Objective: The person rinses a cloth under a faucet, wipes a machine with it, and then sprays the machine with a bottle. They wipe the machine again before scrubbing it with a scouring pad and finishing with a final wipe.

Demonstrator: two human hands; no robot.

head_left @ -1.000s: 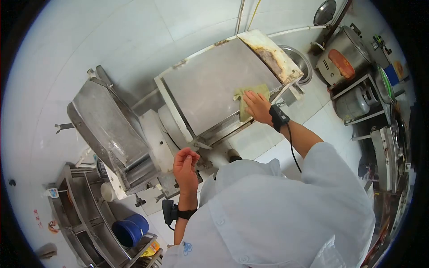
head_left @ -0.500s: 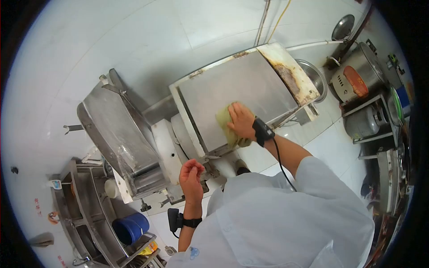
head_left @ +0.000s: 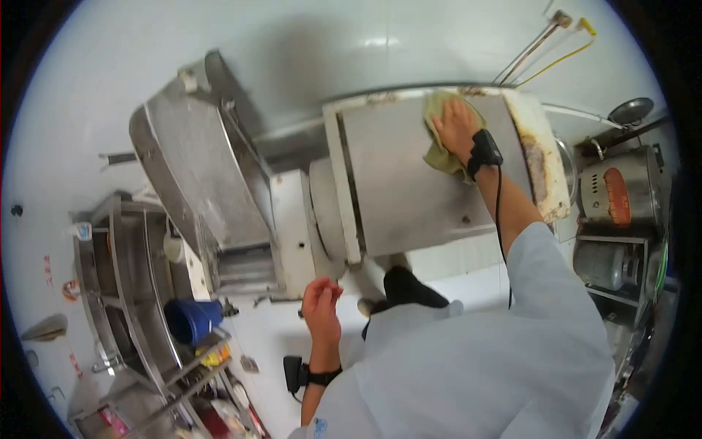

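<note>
My right hand (head_left: 457, 130) presses a yellow-green cloth (head_left: 437, 155) against the flat metal top (head_left: 402, 183) of a white-framed, rust-stained machine, near its far edge. The cloth is bunched under the palm and fingers, with its edges spreading out around them. My left hand (head_left: 322, 301) is held in the air in front of the machine's near left corner, apart from it. Its fingers are curled in toward the thumb, and I see nothing in them. Both wrists wear black strapped devices.
Left of the machine stands a metal trough-like unit (head_left: 197, 168) with rollers. Lower left are metal shelves (head_left: 139, 293) and a blue bucket (head_left: 193, 320). A large steel pot (head_left: 621, 192) sits on a rack at right, above a gas cylinder (head_left: 599, 263). A yellow-handled rod (head_left: 563, 67) leans on the wall.
My right hand and the cloth have moved from the metal top's near edge to its far side. My left hand stays curled in about the same place. The view has shifted.
</note>
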